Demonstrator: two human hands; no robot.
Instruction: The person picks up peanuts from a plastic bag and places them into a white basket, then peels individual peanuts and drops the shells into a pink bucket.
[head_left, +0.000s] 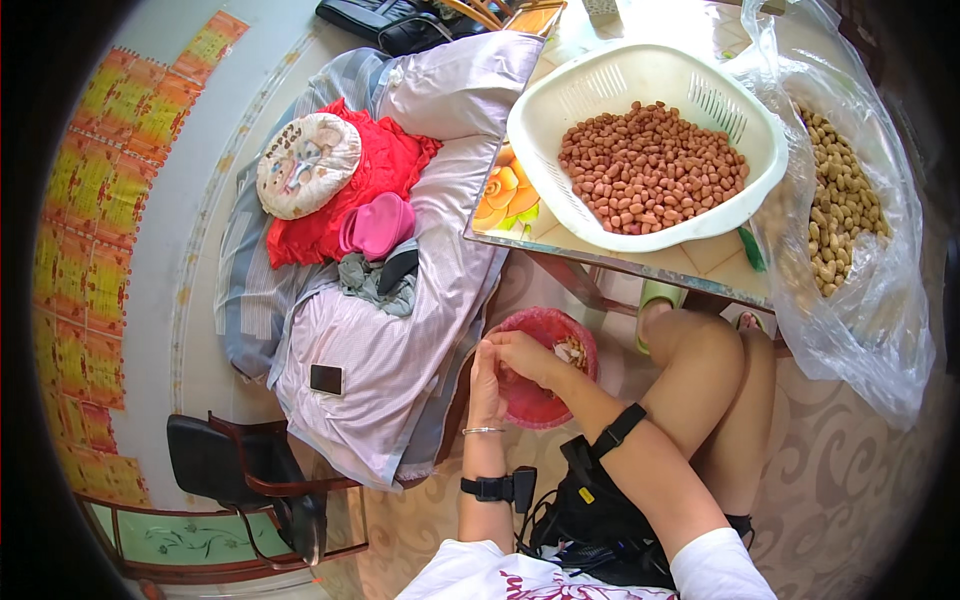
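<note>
My left hand (485,388) and my right hand (527,358) meet above the left side of a red plastic basin (543,413). Their fingers are closed together at the tips, and whatever is between them is too small or hidden to make out. Pale broken peanut shells (571,352) lie inside the basin. On the table ahead, a white plastic colander (545,207) holds a heap of shelled reddish peanuts (650,165). To its right, a clear plastic bag (893,330) contains many peanuts in their shells (842,215).
The table edge (620,268) crosses just beyond the basin. At left, a cloth-covered sofa (440,235) carries a phone (327,379), a red cloth (375,150), a round cushion (309,166) and a pink item (378,226). A black chair (205,460) stands lower left. My bent knees are right of the basin.
</note>
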